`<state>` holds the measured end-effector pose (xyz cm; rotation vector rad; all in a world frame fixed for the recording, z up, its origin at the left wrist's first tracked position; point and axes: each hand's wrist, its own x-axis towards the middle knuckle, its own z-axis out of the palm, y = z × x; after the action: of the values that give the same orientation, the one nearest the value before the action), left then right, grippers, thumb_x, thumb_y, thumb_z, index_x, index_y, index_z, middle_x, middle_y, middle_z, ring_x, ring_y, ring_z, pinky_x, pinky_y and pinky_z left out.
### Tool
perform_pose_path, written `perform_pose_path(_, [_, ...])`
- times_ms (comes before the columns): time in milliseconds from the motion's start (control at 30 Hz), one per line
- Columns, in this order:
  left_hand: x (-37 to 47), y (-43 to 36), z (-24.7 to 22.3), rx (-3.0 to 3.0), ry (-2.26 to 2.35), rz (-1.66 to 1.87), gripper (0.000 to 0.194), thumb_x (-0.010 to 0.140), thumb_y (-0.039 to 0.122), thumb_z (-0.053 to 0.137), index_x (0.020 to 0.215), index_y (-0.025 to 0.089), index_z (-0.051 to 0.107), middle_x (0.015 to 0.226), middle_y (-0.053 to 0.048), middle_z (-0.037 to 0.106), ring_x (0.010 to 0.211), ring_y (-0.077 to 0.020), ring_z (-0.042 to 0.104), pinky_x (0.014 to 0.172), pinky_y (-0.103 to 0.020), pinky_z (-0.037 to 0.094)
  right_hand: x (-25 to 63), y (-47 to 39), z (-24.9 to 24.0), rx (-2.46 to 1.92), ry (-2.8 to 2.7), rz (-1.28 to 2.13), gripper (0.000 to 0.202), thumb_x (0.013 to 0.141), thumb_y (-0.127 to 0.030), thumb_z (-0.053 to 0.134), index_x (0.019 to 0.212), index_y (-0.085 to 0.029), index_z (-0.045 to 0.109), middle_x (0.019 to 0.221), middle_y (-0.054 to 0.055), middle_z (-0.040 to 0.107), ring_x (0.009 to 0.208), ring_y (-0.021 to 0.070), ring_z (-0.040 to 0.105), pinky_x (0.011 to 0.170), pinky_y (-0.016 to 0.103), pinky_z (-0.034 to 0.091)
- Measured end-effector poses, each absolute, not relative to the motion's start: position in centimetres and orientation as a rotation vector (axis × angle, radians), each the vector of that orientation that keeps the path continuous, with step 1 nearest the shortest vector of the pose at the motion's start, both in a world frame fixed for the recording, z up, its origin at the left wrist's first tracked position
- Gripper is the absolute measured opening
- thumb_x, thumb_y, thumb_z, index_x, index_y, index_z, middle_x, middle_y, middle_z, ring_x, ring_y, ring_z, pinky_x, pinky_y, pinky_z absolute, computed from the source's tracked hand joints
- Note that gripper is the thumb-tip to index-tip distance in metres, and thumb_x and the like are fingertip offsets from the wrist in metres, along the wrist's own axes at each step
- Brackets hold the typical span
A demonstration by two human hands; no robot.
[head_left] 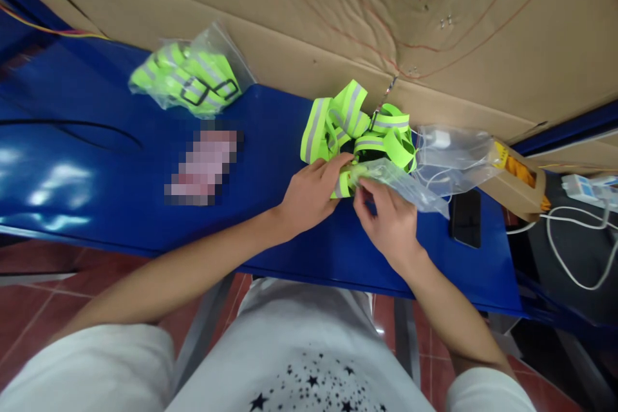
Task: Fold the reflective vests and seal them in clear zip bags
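Neon yellow-green straps with grey reflective stripes (316,131) lie in loose loops near the back of the blue table. My left hand (313,196) is closed on the near end of these straps, its thumb and fingers pressed round the band. Beside it on the right, my right hand (390,222) pinches the edge of a clear plastic bag (403,183). The bag's left end overlaps the strap between my hands, and its other end stretches right. Exactly how much strap lies inside the bag cannot be made out.
On the blue table (270,141), a clear bag of similar straps with black buckles (196,80) lies back left, near a pixelated pink item (205,164). To the right are a bag with a white charger (447,148), a black phone (466,219) and an open cardboard box (516,183).
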<state>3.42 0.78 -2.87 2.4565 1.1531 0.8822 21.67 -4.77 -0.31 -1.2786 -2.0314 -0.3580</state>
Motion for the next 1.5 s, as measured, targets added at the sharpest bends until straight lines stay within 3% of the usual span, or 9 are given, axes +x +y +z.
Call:
perform_pose_path(100, [3.6,0.4,-2.3,2.699,1.184,0.697,0.074,0.089,0.008,0.057,0.16,0.012,0.038,0.145,-0.015,0.067,0.121,-0.0319,0.067,0.095,-0.043,0.057,21.5,-4.8,-0.3,-1.338,-1.881,-0.18,0.002,0.101,-0.021,0.064,0.099,-0.02,0.065,0.076,-0.001,0.076,0.062,0.0134,0.073,0.059,0.026,0.052])
perform_pose_path(300, [4.3,-0.9,-1.4,2.857,1.264,0.536,0.072,0.099,0.01,0.043,0.169,0.011,0.022,0.143,-0.014,0.068,0.115,-0.031,0.069,0.086,-0.042,0.056,21.6,-4.6,0.2,-1.501,-1.774,-0.062,0.026,0.105,-0.032,0.058,0.082,-0.021,0.059,0.065,-0.003,0.07,0.054,0.0116,0.067,0.054,0.025,0.045])
perform_pose_path(500, [4.8,-0.9,-1.2,2.842,1.337,0.535,0.043,0.108,0.021,0.041,0.146,0.014,0.057,0.138,-0.014,0.071,0.114,-0.031,0.068,0.084,-0.043,0.056,20.6,-5.1,1.1,-1.325,-2.116,-0.582,0.026,0.105,-0.024,0.06,0.08,-0.021,0.057,0.062,-0.002,0.064,0.054,0.013,0.059,0.057,0.031,0.038])
perform_pose_path(633, [4.6,-0.2,-1.2,2.771,1.36,0.599,0.035,0.104,0.021,0.047,0.135,0.015,0.062,0.127,-0.013,0.073,0.109,-0.0318,0.07,0.085,-0.044,0.056,19.9,-5.2,1.1,-1.343,-2.133,-0.689,0.018,0.103,-0.023,0.063,0.085,-0.02,0.059,0.067,-0.001,0.067,0.058,0.0146,0.061,0.059,0.033,0.041])
perform_pose_path(800, [4.5,0.5,-2.2,2.573,1.292,0.794,0.058,0.095,0.024,0.063,0.15,0.016,0.046,0.136,-0.014,0.071,0.119,-0.0308,0.07,0.096,-0.041,0.057,20.5,-4.9,0.0,-1.421,-1.99,-0.416,0.003,0.101,-0.02,0.063,0.102,-0.02,0.06,0.081,0.0,0.071,0.071,0.0144,0.068,0.063,0.027,0.047])
perform_pose_path(933, [4.4,0.7,-3.1,2.395,1.155,0.863,0.06,0.092,0.034,0.072,0.144,0.019,0.047,0.141,-0.014,0.068,0.126,-0.0288,0.069,0.103,-0.039,0.057,21.2,-4.4,-0.7,-1.411,-1.92,-0.301,0.01,0.102,-0.017,0.06,0.11,-0.02,0.063,0.085,0.002,0.072,0.074,0.0146,0.069,0.068,0.027,0.052])
perform_pose_path(1233, [4.3,1.5,-3.8,1.826,0.971,1.022,0.062,0.078,0.018,0.077,0.134,0.021,0.052,0.133,-0.012,0.069,0.123,-0.0317,0.067,0.108,-0.047,0.053,20.7,-5.0,-0.2,-1.237,-2.086,-0.209,0.038,0.103,-0.017,0.058,0.138,-0.027,0.064,0.123,0.01,0.073,0.115,0.0251,0.072,0.098,0.042,0.056])
perform_pose_path(1333, [4.4,1.9,-3.1,1.317,0.847,1.159,0.063,0.076,0.03,0.088,0.128,0.022,0.053,0.124,-0.008,0.072,0.117,-0.0281,0.069,0.105,-0.044,0.055,20.7,-5.4,0.0,-1.175,-1.976,-0.273,0.028,0.098,-0.021,0.068,0.125,-0.028,0.066,0.116,0.009,0.072,0.113,0.0255,0.07,0.099,0.044,0.056])
perform_pose_path(1500, [5.1,1.3,-1.6,0.889,0.684,1.247,0.06,0.077,0.041,0.092,0.123,0.026,0.057,0.128,-0.004,0.072,0.12,-0.024,0.07,0.105,-0.04,0.056,20.4,-4.7,-1.3,-1.328,-1.557,0.534,0.044,0.095,-0.053,0.071,0.123,-0.024,0.056,0.113,0.009,0.07,0.097,0.0208,0.072,0.08,0.035,0.062])
